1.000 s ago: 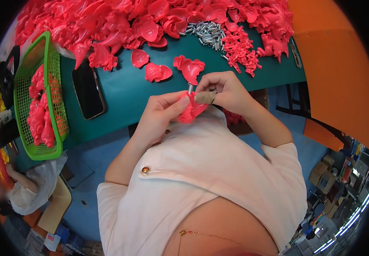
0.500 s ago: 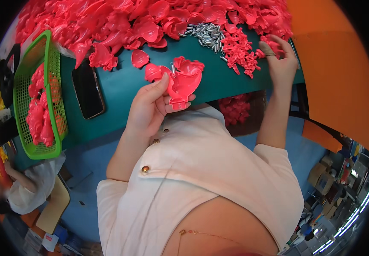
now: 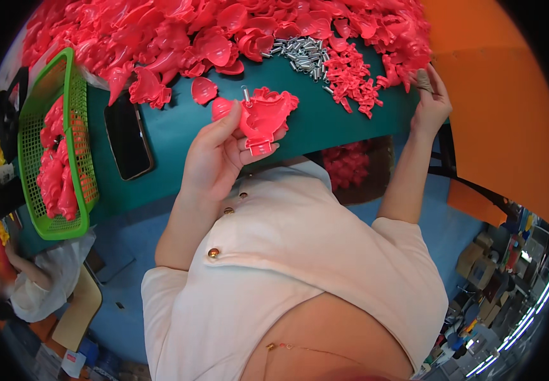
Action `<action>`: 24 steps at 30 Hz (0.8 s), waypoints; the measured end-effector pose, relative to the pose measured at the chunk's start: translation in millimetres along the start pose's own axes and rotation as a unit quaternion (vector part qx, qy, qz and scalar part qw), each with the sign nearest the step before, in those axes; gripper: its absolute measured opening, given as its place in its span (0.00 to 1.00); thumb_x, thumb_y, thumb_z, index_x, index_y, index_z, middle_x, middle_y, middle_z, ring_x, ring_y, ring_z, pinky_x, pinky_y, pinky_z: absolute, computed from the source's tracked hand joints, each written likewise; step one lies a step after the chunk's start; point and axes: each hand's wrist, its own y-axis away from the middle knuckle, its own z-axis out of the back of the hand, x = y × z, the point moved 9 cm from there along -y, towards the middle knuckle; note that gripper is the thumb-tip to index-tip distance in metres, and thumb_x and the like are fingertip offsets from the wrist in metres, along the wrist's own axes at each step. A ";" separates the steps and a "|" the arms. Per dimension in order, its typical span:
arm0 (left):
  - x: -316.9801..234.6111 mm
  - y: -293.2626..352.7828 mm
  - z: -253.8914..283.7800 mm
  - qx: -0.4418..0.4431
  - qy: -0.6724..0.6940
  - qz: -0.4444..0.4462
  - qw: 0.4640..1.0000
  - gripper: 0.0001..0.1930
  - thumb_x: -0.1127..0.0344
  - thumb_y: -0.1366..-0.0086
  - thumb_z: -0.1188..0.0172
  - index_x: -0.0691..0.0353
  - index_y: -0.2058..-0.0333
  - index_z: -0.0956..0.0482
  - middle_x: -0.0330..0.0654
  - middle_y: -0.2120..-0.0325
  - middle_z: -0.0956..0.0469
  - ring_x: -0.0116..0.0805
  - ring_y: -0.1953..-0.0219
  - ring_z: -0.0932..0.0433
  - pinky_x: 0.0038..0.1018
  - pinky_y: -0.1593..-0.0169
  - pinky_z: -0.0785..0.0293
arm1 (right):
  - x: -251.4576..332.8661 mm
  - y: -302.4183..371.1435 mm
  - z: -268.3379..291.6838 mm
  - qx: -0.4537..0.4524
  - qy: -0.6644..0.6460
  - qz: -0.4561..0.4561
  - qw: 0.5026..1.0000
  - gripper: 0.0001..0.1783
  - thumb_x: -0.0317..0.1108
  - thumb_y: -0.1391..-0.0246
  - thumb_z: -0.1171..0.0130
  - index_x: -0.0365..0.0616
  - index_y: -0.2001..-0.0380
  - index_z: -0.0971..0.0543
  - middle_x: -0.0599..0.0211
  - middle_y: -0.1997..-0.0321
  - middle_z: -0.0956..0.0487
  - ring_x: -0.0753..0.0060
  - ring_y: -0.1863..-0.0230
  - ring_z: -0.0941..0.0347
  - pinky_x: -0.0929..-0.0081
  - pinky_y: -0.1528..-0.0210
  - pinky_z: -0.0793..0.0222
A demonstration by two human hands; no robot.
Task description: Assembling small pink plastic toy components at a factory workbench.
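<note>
My left hand [image 3: 214, 152] grips a red-pink plastic shell half [image 3: 268, 117], its hollow side facing up, with the thumb on its left edge. A small metal spring [image 3: 246, 94] stands upright at the shell's upper left. My right hand [image 3: 432, 105] is at the right end of the heap of red shell pieces [image 3: 217, 47], thumb and fingers bent toward each other. The thumb carries a greyish cover. Whatever lies between those fingertips is hidden. Near that hand are a cluster of small red plastic parts [image 3: 354, 79] and a pile of metal springs [image 3: 303, 56].
A green basket [image 3: 74, 146] holding red pieces stands on the table's left, beside a dark phone [image 3: 128, 140]. One loose red shell [image 3: 204, 91] lies before the heap. An orange panel [image 3: 493, 114] borders the right side. Another person [image 3: 39, 286] sits at lower left.
My right hand has shifted right, away from the small parts to the heap's edge, and its fingers have drawn closer together. The left hand has tilted the shell half slightly and moved a little left.
</note>
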 end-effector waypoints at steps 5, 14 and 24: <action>-0.5 -1.1 -1.9 0.009 -0.016 -0.008 1.000 0.24 0.55 0.31 0.61 0.75 0.51 0.34 0.54 0.57 0.26 0.42 0.57 0.23 0.31 0.56 0.22 | -12.6 18.3 -53.4 0.154 -0.541 -0.229 0.794 0.16 0.30 0.43 0.49 0.36 0.52 0.30 0.53 0.54 0.25 0.52 0.53 0.27 0.61 0.52 0.25; 1.8 6.0 -17.5 0.133 0.012 -0.029 0.991 0.25 0.55 0.31 0.60 0.74 0.48 0.39 0.57 0.53 0.30 0.51 0.55 0.25 0.39 0.54 0.24 | 89.5 121.2 -138.6 0.332 -0.463 -0.240 0.786 0.20 0.42 0.42 0.50 0.36 0.55 0.26 0.58 0.66 0.22 0.62 0.68 0.23 0.74 0.70 0.25; 13.9 9.7 -19.1 0.180 0.333 0.139 0.915 0.27 0.52 0.32 0.58 0.70 0.44 0.43 0.59 0.48 0.35 0.56 0.54 0.26 0.42 0.53 0.25 | 132.5 115.6 -132.1 0.334 -0.328 0.159 0.869 0.36 0.40 0.55 0.35 0.37 0.44 0.35 0.55 0.42 0.33 0.67 0.45 0.35 0.71 0.48 0.36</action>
